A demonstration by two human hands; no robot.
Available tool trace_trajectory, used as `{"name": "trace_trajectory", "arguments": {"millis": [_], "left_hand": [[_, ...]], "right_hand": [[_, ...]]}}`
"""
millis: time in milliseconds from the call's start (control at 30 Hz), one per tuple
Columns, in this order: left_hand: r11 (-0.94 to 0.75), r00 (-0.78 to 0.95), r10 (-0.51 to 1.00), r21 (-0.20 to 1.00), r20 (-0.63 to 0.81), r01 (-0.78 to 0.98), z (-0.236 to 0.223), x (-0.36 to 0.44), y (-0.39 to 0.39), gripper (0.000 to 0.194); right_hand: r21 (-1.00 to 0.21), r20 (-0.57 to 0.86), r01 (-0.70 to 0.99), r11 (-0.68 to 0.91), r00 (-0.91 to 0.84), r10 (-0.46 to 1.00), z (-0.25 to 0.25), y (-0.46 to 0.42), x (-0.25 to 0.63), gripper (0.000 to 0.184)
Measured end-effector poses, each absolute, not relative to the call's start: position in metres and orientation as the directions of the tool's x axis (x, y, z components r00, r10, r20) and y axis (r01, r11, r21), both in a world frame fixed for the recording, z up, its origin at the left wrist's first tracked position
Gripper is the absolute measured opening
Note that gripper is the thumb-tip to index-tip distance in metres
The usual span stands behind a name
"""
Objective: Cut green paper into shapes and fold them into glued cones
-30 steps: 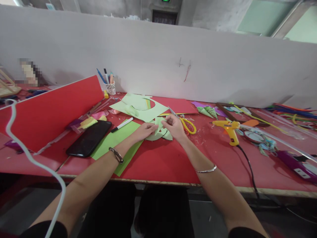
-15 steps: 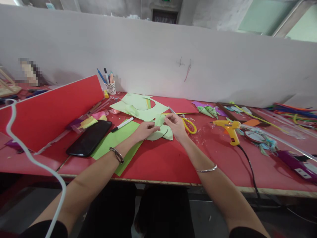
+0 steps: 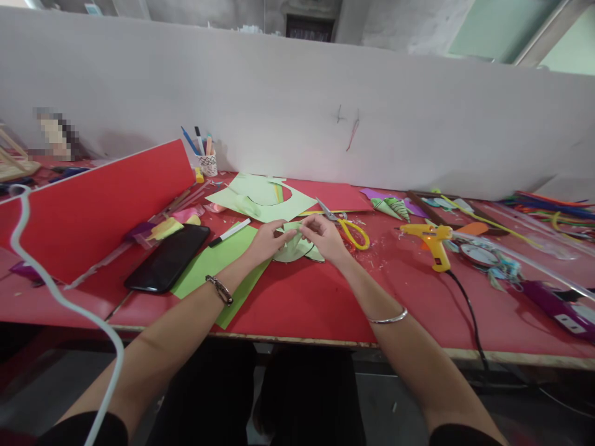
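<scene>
My left hand [image 3: 273, 240] and my right hand [image 3: 324, 236] meet over the red table, thumbs and fingertips pinched together. Between them is a small pale green paper piece [image 3: 292, 238], partly covered by the fingers. Under the hands lies a pale green paper cutout [image 3: 289, 254] with a dark curved line at its right. Close by my right hand, yellow-handled scissors [image 3: 355, 234] rest with their blades pointing up and left. To the left of my left hand, a white marker [image 3: 231, 233] with a black tip lies across a bright green sheet [image 3: 223, 266].
A black phone [image 3: 167, 260] lies at left, before a standing red board [image 3: 102, 210]. Behind the hands is a cut pale green sheet [image 3: 232, 201]. At right are a yellow glue gun [image 3: 430, 238] with a cord and green paper cones [image 3: 393, 209]. A pen cup [image 3: 207, 164] stands behind.
The held paper piece has come down and turned between my fingers, and now shows less. My right hand has shifted slightly left and down, uncovering the scissor blades.
</scene>
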State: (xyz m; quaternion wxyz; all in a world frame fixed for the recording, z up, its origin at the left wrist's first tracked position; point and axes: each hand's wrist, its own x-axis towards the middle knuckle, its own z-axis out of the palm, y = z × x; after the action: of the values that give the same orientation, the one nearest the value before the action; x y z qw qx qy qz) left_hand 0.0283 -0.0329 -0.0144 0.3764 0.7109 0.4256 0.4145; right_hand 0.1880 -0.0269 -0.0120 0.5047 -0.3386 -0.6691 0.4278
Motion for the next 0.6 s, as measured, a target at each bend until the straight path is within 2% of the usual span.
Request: {"name": "trace_trajectory", "arguments": {"millis": [200,367,600], "left_hand": [[-0.291,0.304,0.929,0.925,0.212,0.244,-0.0133,0.0283,-0.0335,0.030],[-0.172,0.349,0.929,0.979,0.124,0.110,-0.0131,0.0312,-0.0333,0.030],[-0.075,0.432,0.901,0.996,0.043,0.056,-0.0142,0.0324,-0.0340,0.034]], "right_hand": [[-0.925,0.370,0.005,0.381,-0.232,0.900,-0.0144,-0.0268,0.1867,0.022],[-0.935,0.339,0.040,0.352,-0.187,0.922,-0.0153,-0.0267,0.1862,0.023],[-0.902,0.399,0.097,0.420,-0.185,0.898,-0.0195,-0.0252,0.1869,0.020]]}}
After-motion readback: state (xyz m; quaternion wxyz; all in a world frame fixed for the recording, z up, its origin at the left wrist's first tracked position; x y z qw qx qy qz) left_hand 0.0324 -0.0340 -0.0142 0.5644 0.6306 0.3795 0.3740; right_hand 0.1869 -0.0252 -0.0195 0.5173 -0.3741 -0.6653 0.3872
